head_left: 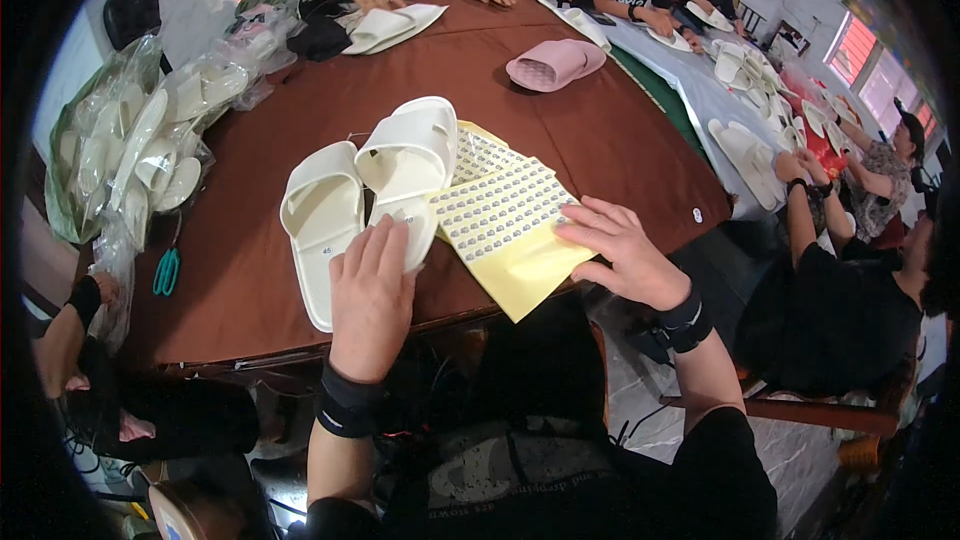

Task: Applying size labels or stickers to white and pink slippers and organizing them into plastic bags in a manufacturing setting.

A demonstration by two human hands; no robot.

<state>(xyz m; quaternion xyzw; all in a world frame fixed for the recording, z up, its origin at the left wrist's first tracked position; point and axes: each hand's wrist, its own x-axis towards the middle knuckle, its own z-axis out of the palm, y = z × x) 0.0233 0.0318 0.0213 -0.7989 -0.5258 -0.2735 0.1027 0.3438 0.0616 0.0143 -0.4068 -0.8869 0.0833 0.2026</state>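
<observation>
A pair of white slippers stands in front of me on the brown cloth, toes away from me. My left hand (372, 290) lies with its fingers stretched out over the heel end of the right slipper (408, 150). Beside it is the left slipper (322, 195), which bears a small printed mark near its heel. My right hand (630, 252) rests on the right side of a yellow sticker sheet (525, 275), fingers apart. Rows of small dark labels fill the sheet's upper part. Another sticker sheet (482, 152) lies partly under it. Neither hand grips anything visible.
The brown-covered table (650, 155) carries a pink slipper (556, 66) and teal-handled scissors (167, 272). Clear bags of white slippers (130, 145) sit at the left edge. Several people handle white slippers opposite and at the table on the right; another person's hand (105, 287) is at the left.
</observation>
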